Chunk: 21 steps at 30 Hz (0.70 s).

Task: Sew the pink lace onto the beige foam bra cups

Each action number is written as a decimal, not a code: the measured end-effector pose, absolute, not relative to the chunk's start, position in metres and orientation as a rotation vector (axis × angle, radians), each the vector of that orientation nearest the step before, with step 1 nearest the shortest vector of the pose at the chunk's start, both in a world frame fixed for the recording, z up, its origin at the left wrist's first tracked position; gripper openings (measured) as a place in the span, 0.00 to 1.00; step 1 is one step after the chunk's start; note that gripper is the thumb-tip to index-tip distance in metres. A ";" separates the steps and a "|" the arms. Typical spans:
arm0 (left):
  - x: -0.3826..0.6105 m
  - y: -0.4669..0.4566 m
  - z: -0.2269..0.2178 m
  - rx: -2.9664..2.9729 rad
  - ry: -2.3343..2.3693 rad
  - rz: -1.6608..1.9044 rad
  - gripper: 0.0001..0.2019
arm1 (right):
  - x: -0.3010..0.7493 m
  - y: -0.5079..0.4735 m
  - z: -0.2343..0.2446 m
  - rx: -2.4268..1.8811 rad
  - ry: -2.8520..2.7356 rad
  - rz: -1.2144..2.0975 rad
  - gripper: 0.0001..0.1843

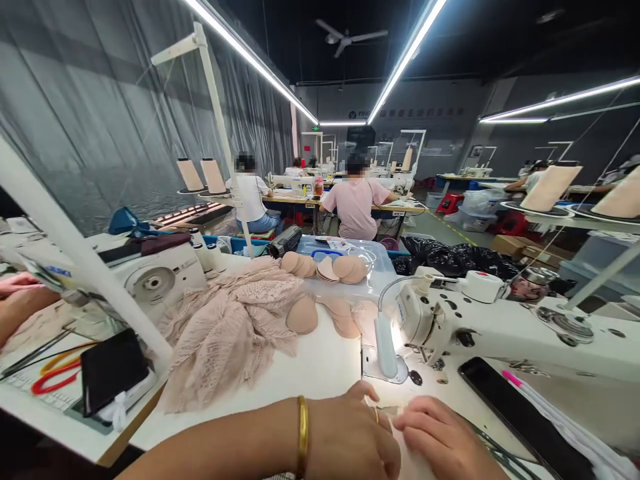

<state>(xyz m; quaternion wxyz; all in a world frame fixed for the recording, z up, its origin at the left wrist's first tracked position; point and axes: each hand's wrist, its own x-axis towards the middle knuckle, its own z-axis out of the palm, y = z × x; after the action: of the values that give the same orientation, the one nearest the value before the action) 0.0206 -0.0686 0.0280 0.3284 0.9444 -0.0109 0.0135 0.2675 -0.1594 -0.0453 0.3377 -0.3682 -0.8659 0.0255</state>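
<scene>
My left hand [350, 433], with a gold bangle at the wrist, is bent over the front of the white sewing table [320, 373]. One finger sticks out, while the others curl down at a piece of pale beige fabric [409, 460]. Close beside it, my right hand [443, 433] has its fingertips pressed together on the same fabric. Both hands are just in front of the sewing machine's [450, 320] lit needle area, which a small lamp [386, 347] partly hides. A heap of beige lace [225, 340] lies to the left, near a beige rounded pad [302, 315].
Stacked pads [350, 268] rest on a clear plastic box [380, 287] behind the table. A phone [520, 413] lies right of my hands. At left are another phone [115, 370], red-handled scissors [55, 379] and a neighbour's hand [25, 293]. Co-workers sit ahead.
</scene>
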 end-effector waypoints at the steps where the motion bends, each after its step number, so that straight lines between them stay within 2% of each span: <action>1: 0.028 -0.061 0.025 2.674 -0.057 -0.051 0.06 | 0.273 -0.146 -0.041 -0.979 -2.344 -0.076 0.13; 5: 0.054 -0.036 0.010 2.886 -0.028 -0.285 0.03 | 0.291 -0.112 -0.052 -1.027 -2.406 -0.225 0.17; 11: 0.053 -0.023 0.000 2.823 0.018 -0.157 0.04 | 0.305 -0.119 -0.062 -1.034 -2.395 -0.137 0.25; 14: 0.051 -0.022 -0.003 2.778 0.026 -0.128 0.04 | 0.307 -0.122 -0.059 -1.139 -2.414 -0.103 0.22; 21: 0.056 -0.016 -0.009 2.851 -0.026 -0.012 0.05 | 0.318 -0.117 -0.073 -1.295 -2.473 -0.255 0.19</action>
<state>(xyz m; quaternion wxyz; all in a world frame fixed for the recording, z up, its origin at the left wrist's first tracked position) 0.0561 -0.0157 -0.0085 0.1445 0.9895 -0.0091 -0.0040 0.3180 -0.1173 -0.0733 0.1683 -0.4554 -0.8696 -0.0895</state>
